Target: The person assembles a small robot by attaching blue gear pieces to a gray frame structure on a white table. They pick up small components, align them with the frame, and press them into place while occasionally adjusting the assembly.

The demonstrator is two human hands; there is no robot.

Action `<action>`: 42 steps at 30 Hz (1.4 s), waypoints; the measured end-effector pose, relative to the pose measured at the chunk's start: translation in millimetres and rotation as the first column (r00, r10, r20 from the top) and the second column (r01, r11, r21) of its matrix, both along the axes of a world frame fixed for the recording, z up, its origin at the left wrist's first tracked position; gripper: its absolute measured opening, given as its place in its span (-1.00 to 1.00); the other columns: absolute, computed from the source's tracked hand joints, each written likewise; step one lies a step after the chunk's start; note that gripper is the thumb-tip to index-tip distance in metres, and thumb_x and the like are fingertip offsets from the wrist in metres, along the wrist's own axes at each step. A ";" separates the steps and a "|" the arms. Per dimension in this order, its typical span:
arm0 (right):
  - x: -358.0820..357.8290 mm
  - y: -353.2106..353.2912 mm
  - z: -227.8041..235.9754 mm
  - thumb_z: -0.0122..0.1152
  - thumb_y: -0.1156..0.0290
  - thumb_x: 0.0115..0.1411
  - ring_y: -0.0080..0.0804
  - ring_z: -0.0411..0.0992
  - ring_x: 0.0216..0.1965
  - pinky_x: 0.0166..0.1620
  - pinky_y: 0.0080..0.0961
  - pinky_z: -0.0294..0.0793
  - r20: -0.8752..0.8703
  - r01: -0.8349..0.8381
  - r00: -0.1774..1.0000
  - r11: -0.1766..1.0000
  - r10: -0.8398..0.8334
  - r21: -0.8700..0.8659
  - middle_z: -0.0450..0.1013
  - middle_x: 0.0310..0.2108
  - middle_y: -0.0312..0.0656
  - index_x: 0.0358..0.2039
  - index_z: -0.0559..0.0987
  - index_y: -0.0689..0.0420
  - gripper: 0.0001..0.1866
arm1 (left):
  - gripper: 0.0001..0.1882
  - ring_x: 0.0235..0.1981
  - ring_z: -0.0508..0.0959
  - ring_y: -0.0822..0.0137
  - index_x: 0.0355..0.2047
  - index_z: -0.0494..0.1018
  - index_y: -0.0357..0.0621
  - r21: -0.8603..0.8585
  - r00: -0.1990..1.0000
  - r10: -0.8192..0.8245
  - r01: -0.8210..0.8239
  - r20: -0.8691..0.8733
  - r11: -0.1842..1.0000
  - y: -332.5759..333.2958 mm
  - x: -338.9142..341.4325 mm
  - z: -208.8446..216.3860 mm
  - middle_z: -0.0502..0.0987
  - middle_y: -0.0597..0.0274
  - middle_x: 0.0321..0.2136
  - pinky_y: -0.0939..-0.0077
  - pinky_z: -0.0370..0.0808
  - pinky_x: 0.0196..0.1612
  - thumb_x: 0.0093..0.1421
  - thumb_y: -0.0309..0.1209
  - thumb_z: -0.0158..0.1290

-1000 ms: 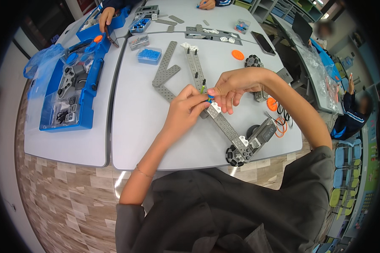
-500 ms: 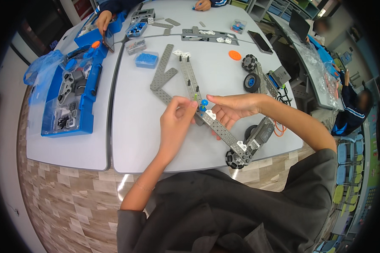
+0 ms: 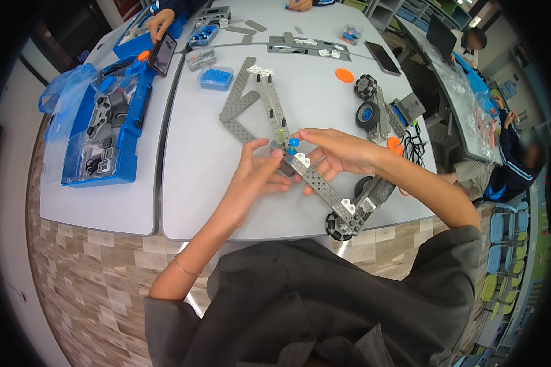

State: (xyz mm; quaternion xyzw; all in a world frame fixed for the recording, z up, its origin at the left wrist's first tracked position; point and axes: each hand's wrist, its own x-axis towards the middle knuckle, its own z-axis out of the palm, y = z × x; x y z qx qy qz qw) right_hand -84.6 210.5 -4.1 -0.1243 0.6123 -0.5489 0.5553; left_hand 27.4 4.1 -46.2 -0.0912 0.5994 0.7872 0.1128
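A long grey perforated beam assembly (image 3: 324, 187) with white corner connectors lies diagonally across the table before me. Small blue gears (image 3: 293, 144) and a green pin (image 3: 281, 136) stand on its middle, with several black pins farther up. My left hand (image 3: 251, 182) is at the beam's left side, fingers apart, the thumb tip by the green pin. My right hand (image 3: 343, 153) reaches from the right, thumb beside the blue gears and fingers curled under the beam. At the beam's near end are a black omni wheel (image 3: 338, 226) and a grey motor (image 3: 381, 191).
Grey angled beams (image 3: 239, 104) and a box of blue pins (image 3: 215, 78) lie beyond my left hand. A wheeled assembly (image 3: 378, 113), a phone (image 3: 382, 58) and an orange gear (image 3: 344, 75) are to the right. A blue parts case (image 3: 125, 153) occupies the left table; another person's hand (image 3: 160, 24) holds a phone.
My left hand has gone from a pinch at the green pin to spread fingers. My right thumb has come closer to the blue gears. The other person's phone has tilted to show its screen.
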 end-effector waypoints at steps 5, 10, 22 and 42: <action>3.7 -5.5 -4.7 -0.05 -0.09 0.45 0.00 0.66 -0.20 -0.15 -0.27 0.70 -0.053 0.075 0.996 0.997 -0.076 -0.019 0.56 -0.17 0.29 0.18 0.27 0.21 -0.39 | -0.47 -0.32 0.66 0.26 0.16 0.17 -0.26 0.056 0.976 0.165 -0.159 -0.141 0.986 14.5 -1.1 -5.6 0.44 0.05 -0.14 0.33 0.63 -0.15 0.41 -0.15 0.06; 3.7 -2.8 -7.7 -0.03 -0.08 0.45 -0.05 0.67 -0.22 -0.18 -0.34 0.70 -0.027 0.098 0.995 0.995 -0.098 -0.033 0.57 -0.22 0.25 0.15 0.28 0.20 -0.42 | -0.51 -0.38 0.65 0.32 0.14 0.22 -0.30 0.105 0.962 0.188 -0.169 -0.200 0.980 22.4 1.4 -11.0 0.47 0.09 -0.19 0.43 0.63 -0.22 0.39 -0.24 0.10; 5.3 -9.7 2.2 0.03 -0.11 0.41 -0.11 0.67 -0.24 -0.25 -0.40 0.69 -0.038 0.091 0.995 0.996 -0.092 -0.011 0.58 -0.27 0.17 0.12 0.33 0.19 -0.40 | -0.59 -0.35 0.63 0.36 -0.12 0.38 -0.26 -0.045 0.996 -0.061 0.058 -0.065 0.997 -2.1 -8.6 5.7 0.48 0.17 -0.32 0.42 0.62 -0.24 0.42 -0.09 0.04; 0.3 -8.4 -11.0 0.19 -0.04 0.34 -0.40 0.63 -0.40 -0.36 -0.53 0.59 -0.038 0.142 0.988 0.983 -0.148 -0.116 0.58 -0.40 -0.03 -0.03 0.44 0.18 -0.49 | -0.56 -0.55 0.57 0.35 -0.34 0.36 -0.15 0.050 0.982 -0.185 0.186 -0.031 0.981 -4.2 -26.1 6.6 0.46 0.24 -0.59 0.48 0.53 -0.46 0.44 -0.01 -0.13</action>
